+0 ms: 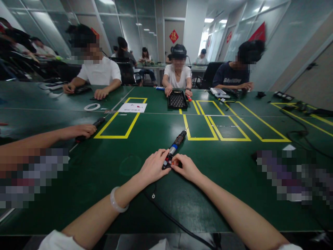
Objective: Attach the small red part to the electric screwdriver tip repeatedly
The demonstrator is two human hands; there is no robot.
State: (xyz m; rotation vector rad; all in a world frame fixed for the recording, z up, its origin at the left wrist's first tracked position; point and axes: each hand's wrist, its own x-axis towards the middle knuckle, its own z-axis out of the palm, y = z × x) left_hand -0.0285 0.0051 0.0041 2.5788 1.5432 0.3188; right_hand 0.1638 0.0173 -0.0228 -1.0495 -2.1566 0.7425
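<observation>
Left hand: our fingers grip a black-silver cylindrical screwdriver, pointing one o'clock.
Right hand: fingers curled beside its rear, hold unclear.
Screwdriver step: likely adjusting; next needs steadiness.

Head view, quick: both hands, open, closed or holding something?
Left hand: partly closed, holding the rear of the screwdriver-like tool.
Right hand: partly curled at the tool's rear end; whether it grips anything cannot be told.

The person's hands meet at the rear of a blue-banded electric screwdriver over a green table.
</observation>
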